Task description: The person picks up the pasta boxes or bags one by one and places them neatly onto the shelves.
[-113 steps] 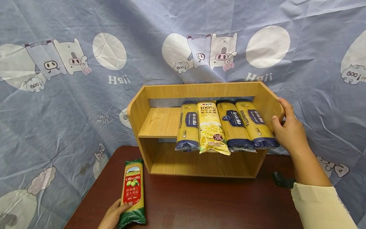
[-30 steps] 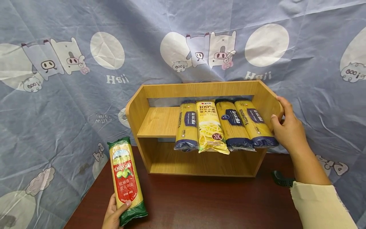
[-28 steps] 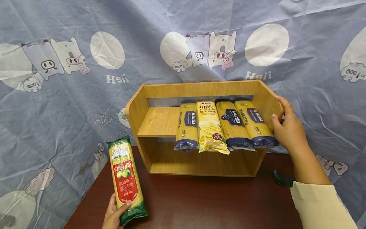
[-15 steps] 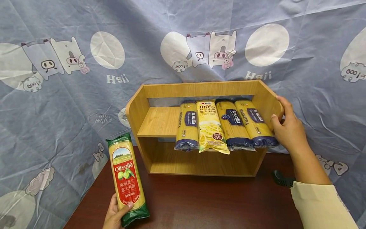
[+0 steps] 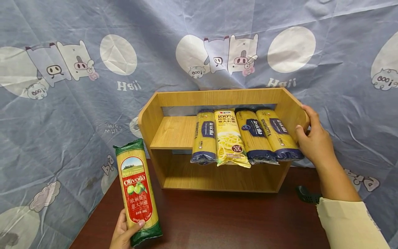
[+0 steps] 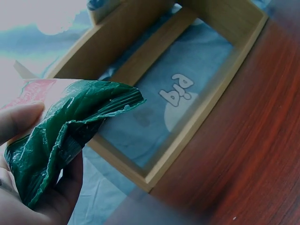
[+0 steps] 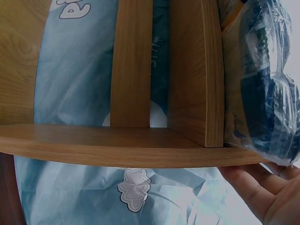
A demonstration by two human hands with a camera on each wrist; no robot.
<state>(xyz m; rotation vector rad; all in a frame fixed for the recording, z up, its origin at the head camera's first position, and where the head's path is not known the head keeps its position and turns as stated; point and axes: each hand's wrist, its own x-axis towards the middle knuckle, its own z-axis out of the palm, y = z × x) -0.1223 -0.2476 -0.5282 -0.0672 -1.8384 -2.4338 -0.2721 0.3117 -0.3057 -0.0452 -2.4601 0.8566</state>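
My left hand (image 5: 122, 232) grips the lower end of an Olivoilà spaghetti packet (image 5: 134, 186), its thumb across the red label. The packet has green ends and leans slightly left, in front of the shelf's left side. In the left wrist view, its crumpled green end (image 6: 70, 117) sits between thumb and fingers. A two-tier wooden shelf (image 5: 174, 133) stands at the middle of the head view. My right hand (image 5: 314, 140) holds the front edge of its right side panel. Fingers (image 7: 251, 185) show at that panel in the right wrist view, beside a blue-ended spaghetti packet (image 7: 262, 89).
Several pasta packets lie side by side on the upper tier, including a yellow one (image 5: 231, 138) among blue-ended ones; their front ends overhang the board. A black object (image 5: 306, 196) lies right of the shelf on the dark red table (image 5: 224, 218). Patterned blue cloth (image 5: 161, 52) hangs behind.
My left hand has raised the Olivoilà spaghetti packet from the table, and its top now tilts left and sits higher. My right hand has stayed on the side panel.
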